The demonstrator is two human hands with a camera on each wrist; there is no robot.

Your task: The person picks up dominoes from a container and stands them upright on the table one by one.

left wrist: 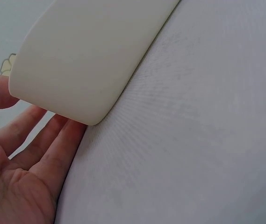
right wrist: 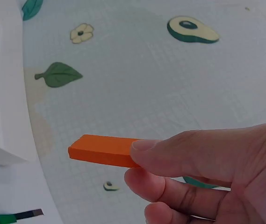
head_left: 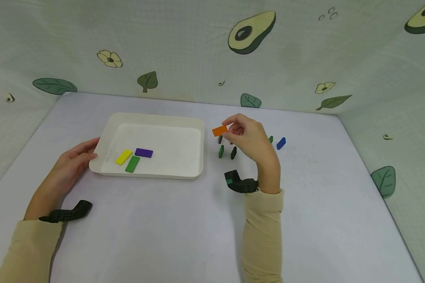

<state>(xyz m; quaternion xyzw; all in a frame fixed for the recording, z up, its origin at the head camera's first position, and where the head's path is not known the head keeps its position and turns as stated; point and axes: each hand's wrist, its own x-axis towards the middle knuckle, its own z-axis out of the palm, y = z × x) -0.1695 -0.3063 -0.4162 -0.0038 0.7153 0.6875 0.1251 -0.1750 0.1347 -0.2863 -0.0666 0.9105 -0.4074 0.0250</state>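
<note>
My right hand (head_left: pixel 246 135) pinches a flat orange domino (right wrist: pixel 102 150) between thumb and fingers, raised above the table to the right of the tray. In the head view, my left hand (head_left: pixel 69 167) holds the left end of the white tray (head_left: pixel 177 175), its thumb at the rim. The left wrist view has the fingers (left wrist: pixel 60 149) against that end wall, their tips hidden. Inside the tray, towards the lower left, lie a yellow domino (head_left: pixel 124 157), a green domino (head_left: pixel 132 164) and a purple domino (head_left: pixel 143 153).
Under and around my right hand several dominoes stand on edge, among them a green one (head_left: pixel 221 151), a black one (head_left: pixel 233 153) and a blue one (head_left: pixel 281 143). My hand partly hides others. A patterned cloth (head_left: pixel 184 47) rises behind the white table (head_left: pixel 145 236).
</note>
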